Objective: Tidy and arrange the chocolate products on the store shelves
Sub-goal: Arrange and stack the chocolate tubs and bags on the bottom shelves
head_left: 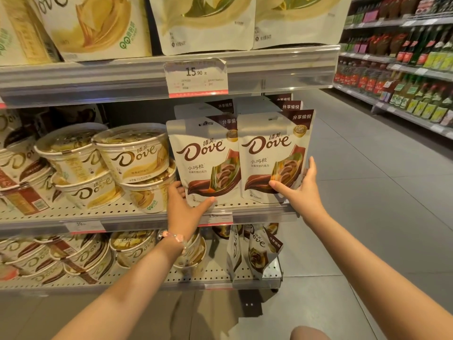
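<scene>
Two white-and-brown Dove chocolate pouches stand upright side by side at the right end of the middle shelf (137, 213). My left hand (182, 207) grips the bottom of the left pouch (204, 155), thumb on its front and fingers behind its left edge. My right hand (300, 188) grips the lower right corner of the right pouch (272, 153), thumb on the front and fingers round the right edge. More pouches of the same kind stand in rows behind both.
Stacked round Dove tubs (132, 150) sit just left of the pouches. Cream Dove bags (203, 23) fill the upper shelf, above a 15.90 price tag (196, 77). Tubs and leaning pouches (262, 251) occupy the lower shelf. An aisle and bottle shelves (404, 77) lie to the right.
</scene>
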Action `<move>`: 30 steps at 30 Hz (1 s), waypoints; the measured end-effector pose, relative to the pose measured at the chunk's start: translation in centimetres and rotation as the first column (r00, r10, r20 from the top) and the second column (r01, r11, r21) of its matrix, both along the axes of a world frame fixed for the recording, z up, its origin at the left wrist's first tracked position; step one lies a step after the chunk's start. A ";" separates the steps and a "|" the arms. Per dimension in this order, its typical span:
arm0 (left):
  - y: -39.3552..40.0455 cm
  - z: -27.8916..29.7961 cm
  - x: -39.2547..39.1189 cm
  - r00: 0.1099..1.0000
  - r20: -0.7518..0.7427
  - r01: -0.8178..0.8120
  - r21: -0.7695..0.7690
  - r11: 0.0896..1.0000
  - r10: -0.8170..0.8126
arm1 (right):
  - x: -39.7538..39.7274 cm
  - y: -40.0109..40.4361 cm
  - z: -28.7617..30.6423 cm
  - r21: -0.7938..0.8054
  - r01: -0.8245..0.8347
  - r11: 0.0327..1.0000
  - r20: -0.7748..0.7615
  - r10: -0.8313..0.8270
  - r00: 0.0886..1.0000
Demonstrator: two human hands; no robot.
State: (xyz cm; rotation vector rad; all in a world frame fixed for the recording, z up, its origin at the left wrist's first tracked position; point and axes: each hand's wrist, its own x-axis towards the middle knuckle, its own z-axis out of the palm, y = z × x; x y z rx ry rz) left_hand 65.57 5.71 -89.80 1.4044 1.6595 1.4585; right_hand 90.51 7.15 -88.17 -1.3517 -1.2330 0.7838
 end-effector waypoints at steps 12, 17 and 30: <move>-5.8 -4.6 3.1 0.969 -0.183 0.169 0.017 0.985 -0.163 | -0.5 -6.9 -4.6 0.338 0.143 0.930 0.080 -0.180 0.980; -4.3 -9.5 4.0 0.957 -0.256 0.072 -0.241 0.968 -0.134 | 0.0 -8.1 -10.4 0.154 0.101 0.983 0.167 -0.127 0.978; 0.2 -12.9 4.8 0.928 -0.293 0.128 -0.336 0.933 -0.233 | -1.8 -1.9 -15.7 -0.357 0.081 0.931 0.125 -0.038 0.991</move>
